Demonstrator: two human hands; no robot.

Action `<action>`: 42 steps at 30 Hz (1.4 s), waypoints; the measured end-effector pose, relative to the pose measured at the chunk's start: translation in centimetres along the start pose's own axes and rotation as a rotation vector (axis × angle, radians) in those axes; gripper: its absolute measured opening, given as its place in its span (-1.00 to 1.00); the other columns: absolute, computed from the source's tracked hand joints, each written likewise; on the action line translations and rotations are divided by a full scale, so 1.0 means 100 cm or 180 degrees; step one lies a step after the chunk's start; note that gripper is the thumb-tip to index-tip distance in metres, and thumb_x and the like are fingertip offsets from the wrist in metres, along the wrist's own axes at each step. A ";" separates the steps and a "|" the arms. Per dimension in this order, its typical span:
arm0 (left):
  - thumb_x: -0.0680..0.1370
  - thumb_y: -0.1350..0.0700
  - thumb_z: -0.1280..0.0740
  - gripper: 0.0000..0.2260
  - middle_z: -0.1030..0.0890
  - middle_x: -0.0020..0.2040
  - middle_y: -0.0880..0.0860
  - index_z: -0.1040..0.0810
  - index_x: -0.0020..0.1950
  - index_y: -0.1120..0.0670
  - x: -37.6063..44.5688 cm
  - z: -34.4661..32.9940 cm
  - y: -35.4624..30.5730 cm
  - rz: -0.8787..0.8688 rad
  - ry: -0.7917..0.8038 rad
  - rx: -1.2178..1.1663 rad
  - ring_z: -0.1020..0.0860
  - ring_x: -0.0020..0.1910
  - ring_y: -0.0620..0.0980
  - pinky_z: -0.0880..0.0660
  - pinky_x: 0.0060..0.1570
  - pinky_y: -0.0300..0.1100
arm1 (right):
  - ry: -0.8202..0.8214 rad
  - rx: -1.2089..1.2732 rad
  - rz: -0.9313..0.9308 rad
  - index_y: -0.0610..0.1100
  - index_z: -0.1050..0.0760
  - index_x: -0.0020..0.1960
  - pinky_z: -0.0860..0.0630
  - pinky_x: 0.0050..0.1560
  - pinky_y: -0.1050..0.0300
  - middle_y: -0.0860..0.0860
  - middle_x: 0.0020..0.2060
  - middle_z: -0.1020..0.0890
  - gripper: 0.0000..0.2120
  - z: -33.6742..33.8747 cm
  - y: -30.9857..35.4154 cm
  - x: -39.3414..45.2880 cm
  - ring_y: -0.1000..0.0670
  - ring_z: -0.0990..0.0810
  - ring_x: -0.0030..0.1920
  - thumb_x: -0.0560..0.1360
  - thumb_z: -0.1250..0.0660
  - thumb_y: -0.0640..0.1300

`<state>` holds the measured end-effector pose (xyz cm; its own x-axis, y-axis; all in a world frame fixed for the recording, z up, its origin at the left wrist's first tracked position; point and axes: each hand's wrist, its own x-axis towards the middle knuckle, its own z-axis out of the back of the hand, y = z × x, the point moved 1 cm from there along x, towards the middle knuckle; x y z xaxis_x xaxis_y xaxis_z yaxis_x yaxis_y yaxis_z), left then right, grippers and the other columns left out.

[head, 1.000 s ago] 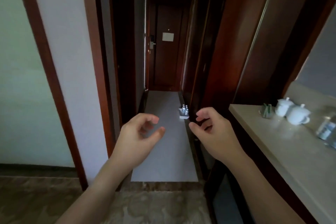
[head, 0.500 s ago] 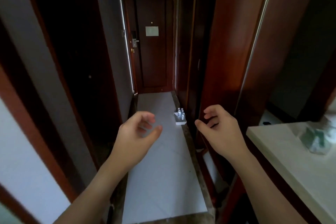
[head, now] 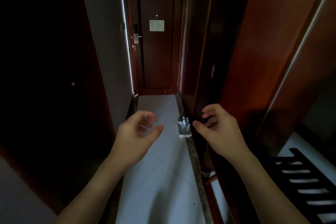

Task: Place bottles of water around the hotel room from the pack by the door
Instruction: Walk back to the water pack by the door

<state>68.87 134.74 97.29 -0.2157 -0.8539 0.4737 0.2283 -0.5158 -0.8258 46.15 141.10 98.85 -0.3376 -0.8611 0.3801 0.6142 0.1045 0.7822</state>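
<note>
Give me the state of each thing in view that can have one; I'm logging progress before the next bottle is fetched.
left hand: empty, fingers loosely curled.
right hand: empty, fingers loosely curled.
pack of water bottles: on the floor by the right wall, opened, a few bottles upright inside, untouched.
entrance door: closed.

corridor: pale tiled floor (head: 160, 178) lies open down to the dark wooden door (head: 156, 60) | right edge: torn plastic pack of water bottles (head: 185, 127) against dark wood panelling (head: 203, 78) | left: grey wall (head: 107, 42)
</note>
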 end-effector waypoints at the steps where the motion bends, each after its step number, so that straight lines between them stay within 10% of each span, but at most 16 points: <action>1: 0.32 -0.18 -0.40 -0.68 -0.64 -0.08 -0.14 -0.60 -0.02 -0.06 0.025 -0.004 0.017 -0.0014 -0.0015 -0.0035 -0.63 -0.10 -0.05 -0.60 -0.04 0.08 | 0.0011 -0.0018 -0.0001 0.06 -0.49 0.09 -0.58 -0.14 0.18 0.14 -0.08 -0.58 -0.66 -0.012 -0.009 0.024 0.12 -0.60 -0.14 0.39 -0.53 0.02; 11: 0.32 -0.19 -0.40 -0.77 -0.64 -0.12 -0.17 -0.57 -0.08 -0.17 0.283 -0.047 0.152 0.0060 0.0164 -0.0249 -0.61 -0.13 -0.08 -0.53 -0.14 -0.19 | -0.0008 -0.0244 -0.0041 0.02 -0.50 0.08 -0.62 -0.11 0.03 0.13 -0.07 -0.59 -0.67 -0.106 -0.058 0.280 0.10 -0.61 -0.14 0.38 -0.51 0.02; 27: 0.33 -0.11 -0.42 -0.79 -0.66 -0.14 0.02 -0.60 -0.11 -0.05 0.592 -0.150 0.303 0.0158 -0.0028 -0.0140 -0.64 -0.13 0.08 -0.59 -0.05 0.07 | 0.0095 0.0096 0.0068 0.04 -0.51 0.02 -0.62 -0.08 0.06 0.15 -0.09 -0.61 -0.71 -0.199 -0.186 0.616 0.16 -0.61 -0.11 0.36 -0.49 0.06; 42: 0.37 -0.02 -0.46 -0.86 -0.67 -0.15 -0.01 -0.60 -0.10 -0.11 0.848 -0.145 0.457 0.0283 -0.0264 0.0279 -0.63 -0.19 -0.11 -0.52 -0.19 -0.29 | 0.0430 0.0077 0.0193 0.06 -0.49 0.03 -0.62 -0.08 0.01 0.16 -0.09 -0.58 -0.69 -0.336 -0.253 0.904 0.18 -0.58 -0.11 0.35 -0.44 0.13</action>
<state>47.26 39.82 95.32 -0.1127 -0.8974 0.4266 0.3258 -0.4389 -0.8374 24.06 43.83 96.81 -0.2003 -0.9118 0.3584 0.6126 0.1690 0.7722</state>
